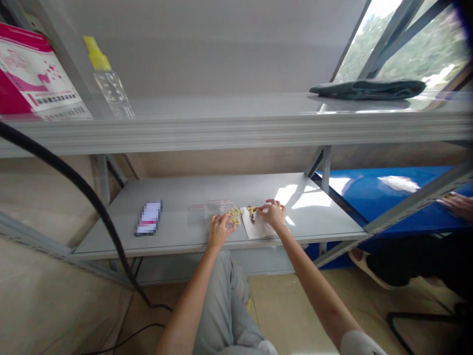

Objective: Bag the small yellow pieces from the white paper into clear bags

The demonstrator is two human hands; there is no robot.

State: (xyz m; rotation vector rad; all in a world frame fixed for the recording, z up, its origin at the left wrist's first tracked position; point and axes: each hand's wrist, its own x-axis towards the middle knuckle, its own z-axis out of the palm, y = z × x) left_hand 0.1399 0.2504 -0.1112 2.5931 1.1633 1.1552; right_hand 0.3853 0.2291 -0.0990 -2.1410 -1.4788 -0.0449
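My left hand [219,230] is closed at the edge of a clear zip bag [223,205], beside a cluster of small yellow pieces [234,215] that appear to lie in the bag. To the right, my right hand [273,214] bends over a white sheet of paper [254,230], its fingertips pinched together. Small yellow and dark pieces [253,214] lie on the paper at those fingertips. Whatever the right fingers hold is too small to make out. Another flat clear zip bag [196,215] rests left of the first.
A phone [149,218] lies on the grey shelf [173,190]. The upper shelf [221,130] bears a spray bottle [109,81], a pink and white packet [35,79] and a folded dark cloth [367,90]. A black cable [81,185] hangs at left; another person's hand [458,204] is at right.
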